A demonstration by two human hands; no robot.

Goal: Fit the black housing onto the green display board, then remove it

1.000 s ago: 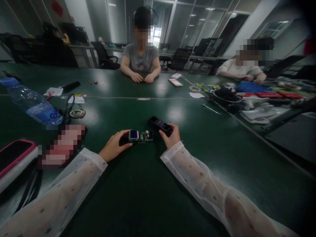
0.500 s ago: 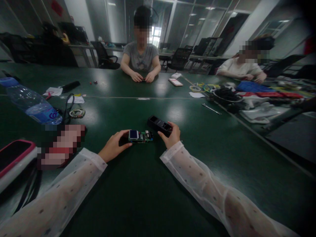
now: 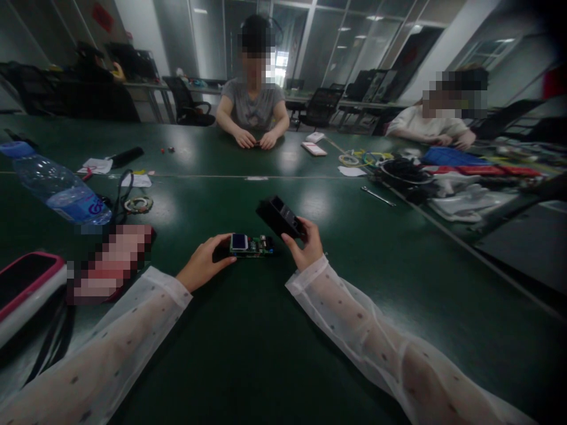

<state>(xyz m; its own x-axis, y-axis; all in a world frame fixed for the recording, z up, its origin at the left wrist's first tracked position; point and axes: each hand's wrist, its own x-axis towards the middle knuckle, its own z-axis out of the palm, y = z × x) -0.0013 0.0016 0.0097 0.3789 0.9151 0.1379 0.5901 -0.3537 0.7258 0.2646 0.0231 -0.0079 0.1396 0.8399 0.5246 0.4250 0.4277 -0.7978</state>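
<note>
Hands on unlabelled circuit board (image 3: pixel 250 245), black casing (image 3: pixel 279 216)

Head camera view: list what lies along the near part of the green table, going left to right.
Pink-edged phone → water bottle → left hand → circuit board with a small screen → black plastic housing → right hand → metal wrench.

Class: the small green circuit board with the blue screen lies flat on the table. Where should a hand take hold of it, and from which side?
Pinch the circuit board by its long bare edges, coming from above, avoiding the screen and components. The left hand already holds its left end; the right hand holds the black casing.
</note>
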